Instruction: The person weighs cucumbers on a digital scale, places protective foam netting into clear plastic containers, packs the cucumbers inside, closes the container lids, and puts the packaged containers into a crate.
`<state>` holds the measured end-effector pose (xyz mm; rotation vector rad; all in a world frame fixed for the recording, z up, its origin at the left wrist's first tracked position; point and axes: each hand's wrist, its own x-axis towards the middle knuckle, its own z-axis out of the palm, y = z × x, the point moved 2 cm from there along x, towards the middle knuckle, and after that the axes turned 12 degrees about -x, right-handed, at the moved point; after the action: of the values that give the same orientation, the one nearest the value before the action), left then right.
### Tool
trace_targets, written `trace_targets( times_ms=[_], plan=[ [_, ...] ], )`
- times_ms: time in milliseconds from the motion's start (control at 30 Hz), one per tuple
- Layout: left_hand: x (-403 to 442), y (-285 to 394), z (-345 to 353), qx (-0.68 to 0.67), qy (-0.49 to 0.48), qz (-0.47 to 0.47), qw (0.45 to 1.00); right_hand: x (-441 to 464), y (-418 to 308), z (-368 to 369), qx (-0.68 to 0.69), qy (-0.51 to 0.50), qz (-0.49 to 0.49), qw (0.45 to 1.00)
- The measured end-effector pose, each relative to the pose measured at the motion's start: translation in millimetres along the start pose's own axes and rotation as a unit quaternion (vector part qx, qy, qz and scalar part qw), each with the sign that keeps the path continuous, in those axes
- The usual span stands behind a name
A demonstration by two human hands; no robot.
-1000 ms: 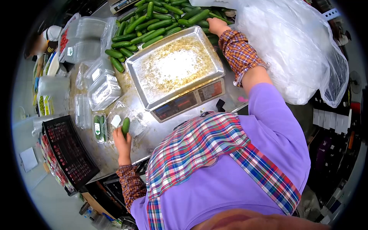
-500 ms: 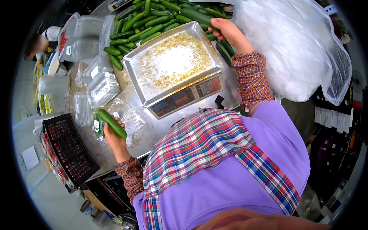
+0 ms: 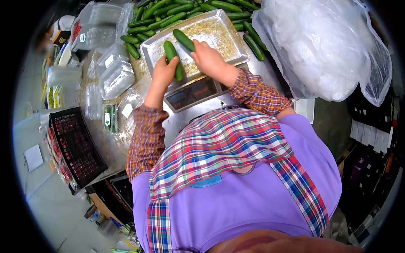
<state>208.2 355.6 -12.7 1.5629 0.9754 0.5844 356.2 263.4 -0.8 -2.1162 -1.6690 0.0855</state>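
Over the metal tray (image 3: 217, 36), my left hand (image 3: 163, 76) is closed around a cucumber (image 3: 170, 51), which points up and away from me. Just to its right, my right hand (image 3: 209, 60) grips the near end of another cucumber (image 3: 182, 39). The two cucumbers are close together but apart. Stained and scuffed inside, the tray rests on a scale (image 3: 193, 96) whose front panel faces me. Behind the tray lies a heap of cucumbers (image 3: 168, 20).
Clear plastic boxes (image 3: 117, 80) are stacked on the left, near a package of cucumbers (image 3: 110, 117). A black crate (image 3: 76, 147) stands at the table's left edge. A large plastic bag (image 3: 312, 50) bulges at the right. Another person (image 3: 63, 28) is at far left.
My left hand has carried its cucumber from the boxes up and right to the tray. My right hand has brought its cucumber left from the heap over the tray.
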Motion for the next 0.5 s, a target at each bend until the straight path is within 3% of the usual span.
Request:
trace_targets(
  times_ms=[67,200,333,367,500],
  plan=[
    [11,-6,12,0.137,0.031,0.073,0.987,-7,-12,11,-0.023,-0.013,-0.018,0.999],
    [10,-15,12,0.163,0.049,0.152,0.974,-18,-17,11,-0.052,-0.042,-0.025,0.998],
    [1,-4,-5,0.116,0.016,0.043,0.992,-16,-8,6,-0.044,-0.058,-0.05,0.996],
    [3,-12,-10,0.167,0.056,0.133,0.975,-16,-4,6,-0.035,-0.028,-0.057,0.997],
    [4,-31,-37,0.054,0.082,0.125,0.987,-14,-1,-14,-0.041,0.017,-0.072,0.996]
  ],
)
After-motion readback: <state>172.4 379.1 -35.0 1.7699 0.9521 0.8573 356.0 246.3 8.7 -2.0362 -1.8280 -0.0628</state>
